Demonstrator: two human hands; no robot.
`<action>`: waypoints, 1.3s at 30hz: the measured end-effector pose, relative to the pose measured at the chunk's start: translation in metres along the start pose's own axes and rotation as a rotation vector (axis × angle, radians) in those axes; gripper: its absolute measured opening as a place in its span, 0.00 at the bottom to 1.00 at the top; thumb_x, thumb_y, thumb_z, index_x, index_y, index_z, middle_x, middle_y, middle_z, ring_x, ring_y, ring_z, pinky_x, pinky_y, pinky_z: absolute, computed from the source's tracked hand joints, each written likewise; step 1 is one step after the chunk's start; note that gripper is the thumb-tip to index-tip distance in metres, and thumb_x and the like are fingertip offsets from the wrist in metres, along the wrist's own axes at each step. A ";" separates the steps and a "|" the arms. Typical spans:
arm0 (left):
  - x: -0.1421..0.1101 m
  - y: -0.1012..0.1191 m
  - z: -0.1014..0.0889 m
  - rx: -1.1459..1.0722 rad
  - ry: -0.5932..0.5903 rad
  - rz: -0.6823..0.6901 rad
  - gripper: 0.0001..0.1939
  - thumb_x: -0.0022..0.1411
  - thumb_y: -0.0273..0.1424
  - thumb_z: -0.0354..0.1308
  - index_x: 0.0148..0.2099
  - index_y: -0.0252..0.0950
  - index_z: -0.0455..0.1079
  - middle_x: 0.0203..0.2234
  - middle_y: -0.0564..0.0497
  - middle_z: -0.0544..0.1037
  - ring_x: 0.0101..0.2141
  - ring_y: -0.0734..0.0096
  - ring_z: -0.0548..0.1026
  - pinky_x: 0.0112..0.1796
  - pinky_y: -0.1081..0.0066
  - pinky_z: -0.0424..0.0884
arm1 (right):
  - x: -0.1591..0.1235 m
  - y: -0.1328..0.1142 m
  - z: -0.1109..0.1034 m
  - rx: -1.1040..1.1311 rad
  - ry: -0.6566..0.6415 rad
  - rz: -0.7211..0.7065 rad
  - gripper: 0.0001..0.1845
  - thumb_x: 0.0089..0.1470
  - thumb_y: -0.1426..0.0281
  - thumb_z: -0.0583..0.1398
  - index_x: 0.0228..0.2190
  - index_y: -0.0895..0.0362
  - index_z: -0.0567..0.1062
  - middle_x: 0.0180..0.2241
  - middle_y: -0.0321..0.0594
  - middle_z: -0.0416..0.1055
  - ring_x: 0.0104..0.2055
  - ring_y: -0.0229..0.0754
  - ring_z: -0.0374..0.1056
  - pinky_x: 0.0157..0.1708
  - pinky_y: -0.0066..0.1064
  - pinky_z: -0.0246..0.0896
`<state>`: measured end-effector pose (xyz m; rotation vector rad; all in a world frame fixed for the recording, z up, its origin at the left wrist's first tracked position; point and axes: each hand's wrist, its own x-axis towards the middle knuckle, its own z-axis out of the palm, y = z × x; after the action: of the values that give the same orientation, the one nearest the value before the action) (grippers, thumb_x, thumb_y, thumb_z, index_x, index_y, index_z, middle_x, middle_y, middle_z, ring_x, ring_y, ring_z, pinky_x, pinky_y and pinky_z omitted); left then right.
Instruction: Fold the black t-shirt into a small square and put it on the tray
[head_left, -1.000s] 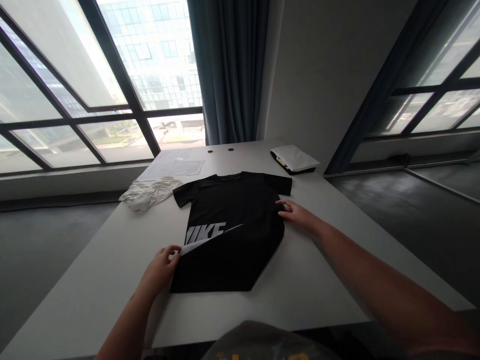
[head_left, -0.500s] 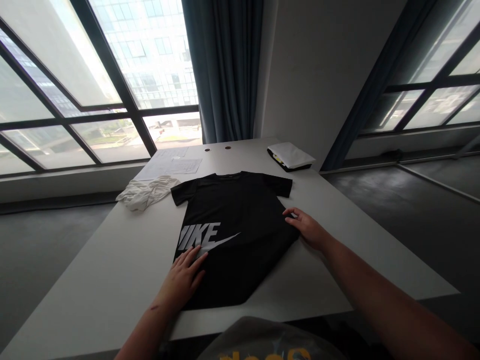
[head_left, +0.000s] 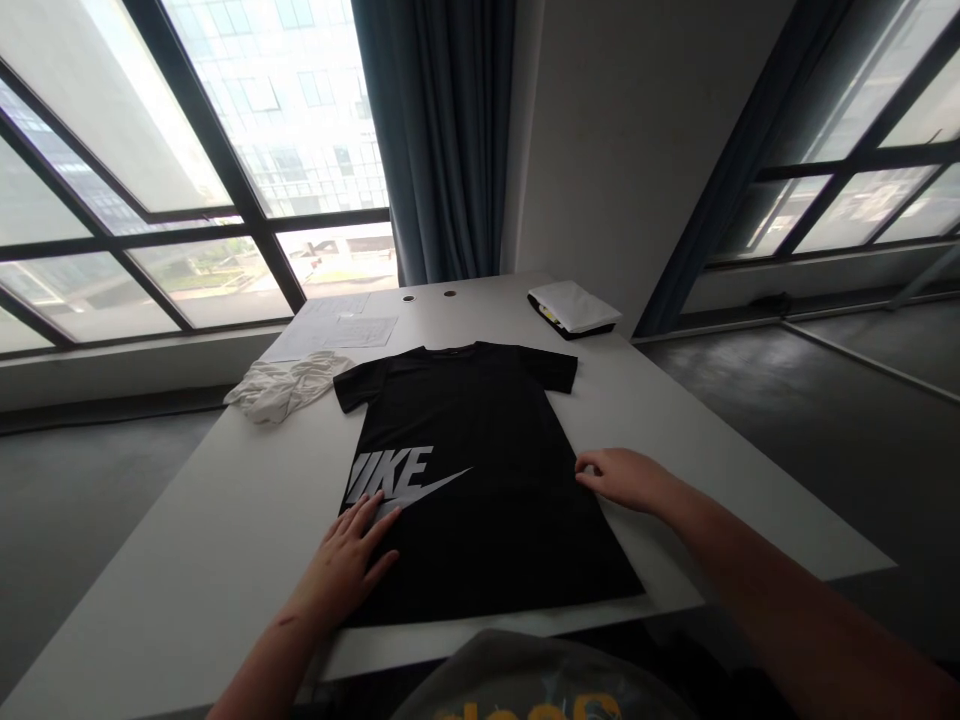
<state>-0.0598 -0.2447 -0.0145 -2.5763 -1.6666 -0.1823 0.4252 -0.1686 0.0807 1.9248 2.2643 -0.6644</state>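
A black T-shirt [head_left: 487, 430] lies spread out on the white table, with its collar away from me and its hem near the table's front edge. Grey lettering and a swoosh mark its left side. My left hand [head_left: 349, 560] rests flat on the shirt's lower left, fingers spread, partly over the print. At the shirt's right edge, my right hand [head_left: 615, 478] has thumb and forefinger pinched together on the cloth. The shirt's right side runs straight down to the hem corner.
A crumpled white cloth [head_left: 289, 388] lies left of the shirt's sleeve. Behind it are paper sheets [head_left: 345, 330]. A white-topped folded bundle with a black underside [head_left: 576, 306] sits at the far right of the table [head_left: 202, 560]. Windows and a blue curtain [head_left: 442, 140] stand beyond.
The shirt's lower right part, folded under or bunched before, now lies spread out to the right. My right hand has moved slightly down and its fingers have closed. My left hand stays on the print.
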 end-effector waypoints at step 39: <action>0.222 -0.142 0.012 -0.183 0.108 -0.922 0.31 0.74 0.48 0.37 0.70 0.46 0.66 0.70 0.37 0.62 0.70 0.44 0.57 0.65 0.39 0.56 | 0.107 0.062 0.058 0.297 0.564 -0.248 0.34 0.69 0.53 0.50 0.70 0.50 0.60 0.68 0.45 0.64 0.73 0.55 0.54 0.72 0.55 0.50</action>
<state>-0.0984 0.0152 0.0029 -1.6296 -2.7355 -0.5133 0.4521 -0.0866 -0.0252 2.2058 2.9253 -0.5578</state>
